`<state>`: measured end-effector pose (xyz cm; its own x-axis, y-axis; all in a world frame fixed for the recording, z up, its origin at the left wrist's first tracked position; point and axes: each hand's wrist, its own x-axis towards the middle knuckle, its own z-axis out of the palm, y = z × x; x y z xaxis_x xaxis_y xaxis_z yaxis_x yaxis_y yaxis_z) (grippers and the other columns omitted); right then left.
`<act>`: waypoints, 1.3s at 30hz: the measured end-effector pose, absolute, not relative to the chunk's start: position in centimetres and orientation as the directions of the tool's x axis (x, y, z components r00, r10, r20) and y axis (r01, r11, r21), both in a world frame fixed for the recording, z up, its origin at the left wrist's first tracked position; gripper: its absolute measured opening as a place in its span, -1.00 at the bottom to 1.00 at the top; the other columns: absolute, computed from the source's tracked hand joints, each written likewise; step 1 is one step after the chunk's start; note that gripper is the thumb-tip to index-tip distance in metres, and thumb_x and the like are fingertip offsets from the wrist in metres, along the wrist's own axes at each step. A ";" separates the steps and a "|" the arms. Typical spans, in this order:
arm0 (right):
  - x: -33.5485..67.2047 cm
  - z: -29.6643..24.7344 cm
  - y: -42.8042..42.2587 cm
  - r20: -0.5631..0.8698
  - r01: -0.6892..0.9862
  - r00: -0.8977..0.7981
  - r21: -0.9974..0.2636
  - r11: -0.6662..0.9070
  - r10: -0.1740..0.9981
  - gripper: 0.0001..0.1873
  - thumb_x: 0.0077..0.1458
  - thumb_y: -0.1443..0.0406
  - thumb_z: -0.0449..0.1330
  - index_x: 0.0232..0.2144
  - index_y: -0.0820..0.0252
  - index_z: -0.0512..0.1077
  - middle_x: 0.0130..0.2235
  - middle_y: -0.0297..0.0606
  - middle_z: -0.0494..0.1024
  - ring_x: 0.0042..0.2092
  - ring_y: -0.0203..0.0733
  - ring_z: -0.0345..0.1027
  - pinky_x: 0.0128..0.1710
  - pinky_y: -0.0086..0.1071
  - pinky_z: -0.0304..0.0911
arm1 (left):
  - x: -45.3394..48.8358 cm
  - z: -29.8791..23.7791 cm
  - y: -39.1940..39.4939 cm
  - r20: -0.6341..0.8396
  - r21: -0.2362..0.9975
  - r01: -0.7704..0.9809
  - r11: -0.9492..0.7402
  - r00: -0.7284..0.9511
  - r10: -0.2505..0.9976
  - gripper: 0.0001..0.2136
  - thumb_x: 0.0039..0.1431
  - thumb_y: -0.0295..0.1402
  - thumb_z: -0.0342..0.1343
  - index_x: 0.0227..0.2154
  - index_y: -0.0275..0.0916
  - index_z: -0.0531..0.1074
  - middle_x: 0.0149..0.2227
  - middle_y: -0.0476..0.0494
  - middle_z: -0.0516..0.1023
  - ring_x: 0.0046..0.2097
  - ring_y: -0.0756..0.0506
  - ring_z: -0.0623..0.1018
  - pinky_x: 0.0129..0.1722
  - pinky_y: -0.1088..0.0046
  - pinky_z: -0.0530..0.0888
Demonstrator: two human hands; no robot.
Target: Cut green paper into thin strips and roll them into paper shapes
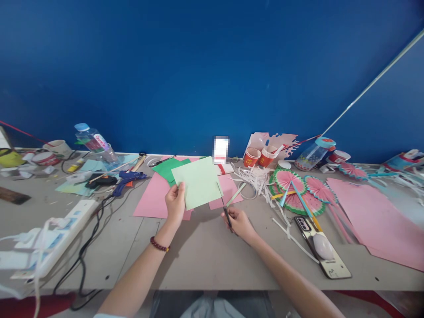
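Observation:
My left hand (175,202) pinches the lower left edge of a light green sheet of paper (198,183), held up above the table. In my right hand (241,224) is a pair of dark-handled scissors (226,215), its blades at the sheet's right edge. A narrow pale green strip (236,195) shows just right of the blades; whether it is still joined to the sheet I cannot tell. Behind and below the sheet lie pink paper (152,198) and darker green paper (167,170).
On the left are a power strip (62,234), a blue glue gun (127,180) and a plastic bottle (97,142). To the right lie white paper strips (256,176), red paper cups (252,157), watermelon-patterned paper fans (290,181), a phone (333,265) and large pink sheets (380,221).

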<state>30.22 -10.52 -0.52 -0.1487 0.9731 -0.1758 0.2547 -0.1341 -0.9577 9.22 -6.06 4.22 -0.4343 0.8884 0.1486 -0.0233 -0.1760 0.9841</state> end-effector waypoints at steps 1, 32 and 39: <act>30.2 -0.6 -10.5 -0.179 0.244 -0.154 -0.960 -0.138 0.972 -0.61 0.06 0.07 0.11 -0.64 0.15 0.18 -0.69 -0.46 0.28 -0.71 -0.46 0.01 -0.72 -0.53 -0.08 | 9.2 4.2 -6.1 0.150 0.984 -0.019 -0.175 -0.433 0.889 -0.62 0.05 -0.04 0.15 -0.60 -0.25 0.28 -0.61 0.08 0.19 -0.53 0.06 0.18 -0.55 0.57 0.19; 29.9 -0.1 -10.6 -0.217 0.125 -0.150 -0.972 -0.200 0.965 -0.52 -0.01 -0.11 0.13 -0.55 0.16 0.19 -0.64 -0.47 0.30 -0.72 -0.49 0.01 -0.76 -0.55 -0.10 | 10.0 3.0 -6.1 0.130 0.987 -0.043 -0.157 -0.364 0.922 -0.62 -0.02 -0.04 0.19 -0.62 -0.24 0.27 -0.61 0.09 0.17 -0.52 0.05 0.18 -0.52 0.55 0.18; 30.2 -0.6 -10.5 -0.192 0.112 -0.169 -0.978 -0.175 0.967 -0.52 0.04 -0.10 0.10 -0.56 0.16 0.17 -0.64 -0.48 0.29 -0.72 -0.50 0.00 -0.75 -0.55 -0.11 | 10.0 2.9 -6.0 0.129 0.985 -0.058 -0.160 -0.353 0.927 -0.64 -0.02 -0.03 0.19 -0.57 -0.26 0.36 -0.58 0.05 0.28 -0.50 0.05 0.25 -0.49 0.55 0.24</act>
